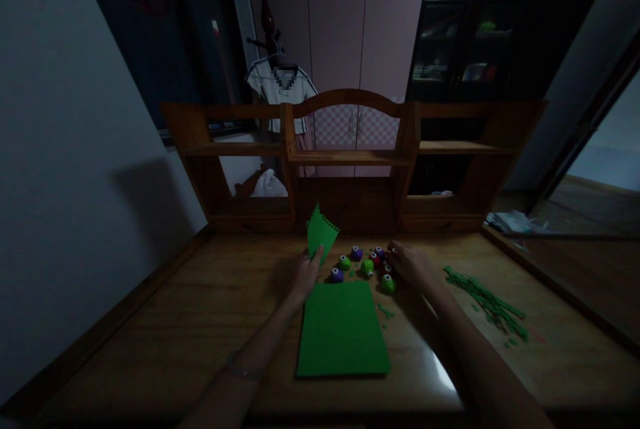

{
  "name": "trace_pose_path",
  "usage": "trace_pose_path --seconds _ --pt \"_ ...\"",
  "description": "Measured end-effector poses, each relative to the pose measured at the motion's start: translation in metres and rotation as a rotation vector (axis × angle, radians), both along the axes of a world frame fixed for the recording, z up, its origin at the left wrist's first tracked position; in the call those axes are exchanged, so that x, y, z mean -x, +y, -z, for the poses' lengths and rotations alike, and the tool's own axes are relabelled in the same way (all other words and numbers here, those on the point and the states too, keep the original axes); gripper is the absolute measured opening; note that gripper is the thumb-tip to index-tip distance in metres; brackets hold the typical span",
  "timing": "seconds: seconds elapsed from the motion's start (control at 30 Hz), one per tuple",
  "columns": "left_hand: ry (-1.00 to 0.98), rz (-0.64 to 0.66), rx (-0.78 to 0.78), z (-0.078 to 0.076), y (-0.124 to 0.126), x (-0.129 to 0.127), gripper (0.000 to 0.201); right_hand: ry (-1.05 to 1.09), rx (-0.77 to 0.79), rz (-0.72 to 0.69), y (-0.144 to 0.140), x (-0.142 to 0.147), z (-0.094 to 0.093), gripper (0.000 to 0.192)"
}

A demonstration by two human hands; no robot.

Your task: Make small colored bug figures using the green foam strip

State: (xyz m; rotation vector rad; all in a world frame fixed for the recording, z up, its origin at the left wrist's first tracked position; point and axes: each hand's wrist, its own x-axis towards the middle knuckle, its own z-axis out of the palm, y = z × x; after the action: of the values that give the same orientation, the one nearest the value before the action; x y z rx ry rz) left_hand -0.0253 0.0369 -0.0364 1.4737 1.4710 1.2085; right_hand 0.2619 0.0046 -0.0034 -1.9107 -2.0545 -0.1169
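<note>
My left hand [306, 274] holds up a small green paper piece [321, 232] with punched holes along its edge, just left of a cluster of small round punches. These punches [367, 266] are green, purple and red and sit on the wooden desk [200, 322]. My right hand [407, 262] rests at the right side of the cluster, its fingers on a red punch [393, 253]; whether it grips it is unclear. A flat green paper sheet [343, 327] lies on the desk in front of me, between my forearms.
A pile of thin green paper strips [487, 299] lies on the desk at the right, with small green scraps [385, 312] near the sheet. A wooden shelf unit [350, 155] stands at the desk's back edge. A white wall runs along the left.
</note>
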Motion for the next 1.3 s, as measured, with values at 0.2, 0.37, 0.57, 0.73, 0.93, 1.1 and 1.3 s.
trace_pose_path --seconds 0.2,0.37,0.57,0.73,0.93,1.1,1.3 --pt "-0.033 0.014 0.026 -0.0043 -0.0028 -0.0010 0.052 0.000 0.016 0.013 -0.0016 0.0047 -0.0052 0.030" --pt "-0.003 -0.001 -0.009 -0.0023 -0.0007 -0.0006 0.050 0.004 0.000 0.003 -0.0002 0.0056 -0.0015 0.032" --pt "0.039 -0.011 -0.033 -0.0046 -0.0018 0.0009 0.050 -0.008 -0.002 -0.009 0.0012 0.0058 0.0012 0.033" --pt "0.003 0.005 -0.010 -0.0052 -0.0023 -0.0012 0.051 -0.008 -0.016 -0.053 -0.0001 0.0077 -0.0010 0.031" --pt "0.002 -0.005 -0.014 -0.0023 -0.0009 -0.0015 0.052 -0.016 -0.050 -0.024 -0.0012 0.0094 0.0010 0.033" --pt "-0.006 0.000 -0.016 -0.0042 -0.0022 -0.0015 0.051 -0.026 -0.020 0.009 -0.0014 0.0089 0.0010 0.035" --pt "0.035 -0.005 -0.044 -0.0065 -0.0034 -0.0016 0.051 -0.123 -0.019 0.031 0.0018 0.0065 0.0046 0.037"
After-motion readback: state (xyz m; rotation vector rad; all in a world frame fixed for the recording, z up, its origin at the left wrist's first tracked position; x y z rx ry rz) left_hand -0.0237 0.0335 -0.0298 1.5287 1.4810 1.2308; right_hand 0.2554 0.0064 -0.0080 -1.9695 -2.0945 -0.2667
